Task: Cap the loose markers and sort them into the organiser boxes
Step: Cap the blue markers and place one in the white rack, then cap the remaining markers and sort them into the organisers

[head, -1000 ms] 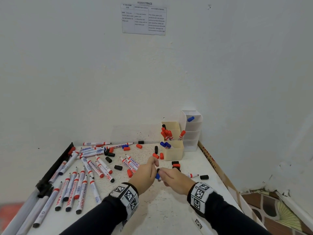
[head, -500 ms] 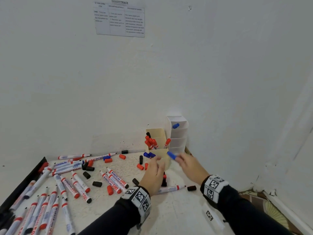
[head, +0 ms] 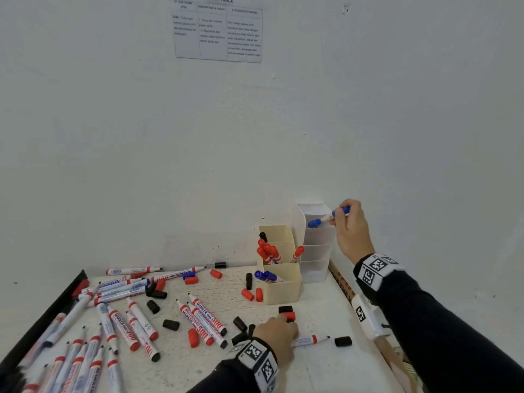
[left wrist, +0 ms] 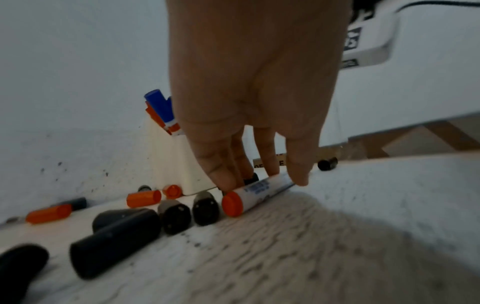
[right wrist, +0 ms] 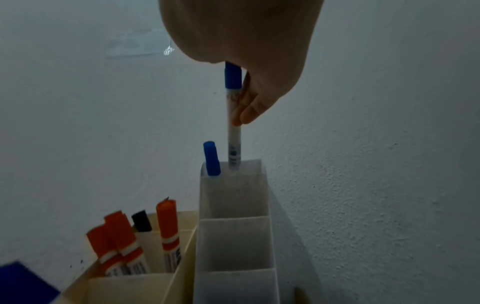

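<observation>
My right hand [head: 338, 218] [right wrist: 240, 117] pinches a capped blue marker [head: 340, 211] [right wrist: 233, 115] upright, its lower end inside the top compartment of the white organiser [head: 316, 251] [right wrist: 233, 236]. A second blue marker [head: 314, 223] [right wrist: 211, 159] stands in that compartment. The beige organiser [head: 283, 287] [right wrist: 135, 286] beside it holds red, black and blue markers. My left hand [head: 292, 333] [left wrist: 259, 181] is down on the table, thumb and fingertips pinching an uncapped red marker [head: 310, 340] [left wrist: 255, 192] that lies flat.
Several uncapped markers [head: 133, 324] lie across the table's left half, with red caps [head: 247, 294] and black caps [head: 343, 341] [left wrist: 114, 240] scattered between. A black tray edge [head: 56, 304] runs along the left. The wall stands directly behind the organisers, and a cardboard strip [head: 341, 285] lines the right edge.
My right hand carried the blue marker up from the table's middle to the white organiser's top compartment. My left hand dropped to the table onto the red marker.
</observation>
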{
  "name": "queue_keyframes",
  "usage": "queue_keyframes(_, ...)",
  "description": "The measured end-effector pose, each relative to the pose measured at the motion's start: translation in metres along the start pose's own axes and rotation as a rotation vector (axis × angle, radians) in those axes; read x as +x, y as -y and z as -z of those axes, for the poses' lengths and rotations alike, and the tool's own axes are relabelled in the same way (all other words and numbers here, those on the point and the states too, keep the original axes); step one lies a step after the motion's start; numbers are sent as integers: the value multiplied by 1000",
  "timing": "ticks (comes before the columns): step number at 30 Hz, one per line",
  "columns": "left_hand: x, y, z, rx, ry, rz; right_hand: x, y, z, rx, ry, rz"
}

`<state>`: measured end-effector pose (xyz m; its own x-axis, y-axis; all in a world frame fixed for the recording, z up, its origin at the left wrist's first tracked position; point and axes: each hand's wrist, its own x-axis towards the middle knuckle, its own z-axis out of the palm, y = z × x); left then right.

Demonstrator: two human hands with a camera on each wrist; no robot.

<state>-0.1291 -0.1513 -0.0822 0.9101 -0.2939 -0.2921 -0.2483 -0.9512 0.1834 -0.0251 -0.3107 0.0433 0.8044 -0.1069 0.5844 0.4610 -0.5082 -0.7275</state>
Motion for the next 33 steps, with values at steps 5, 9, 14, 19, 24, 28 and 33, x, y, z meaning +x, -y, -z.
queue_keyframes(5, -1, 4, 5, 0, 21, 72, -3, -4, -20, -100, 90, -67)
queue_keyframes(9, -4, 10, 6, -167, -65, 93, -4, -14, -26, -217, 272, -157)
queue_keyframes(14, -15, 25, 15, -392, -187, 106, -21, -11, -23, -103, 20, -150)
queue_keyframes(19, -34, 46, 21, -471, -333, 145, -56, -26, -29, -341, 194, -291)
queue_keyframes(24, -55, 69, 15, -471, -344, 236, -106, -33, -55, -531, 738, -291)
queue_keyframes(28, -74, 85, 9, -483, -341, 267, -130, -27, -69, -523, 805, -315)
queue_keyframes(33, -92, 101, -1, -487, -376, 291, -134, -24, -73, -474, 755, -346)
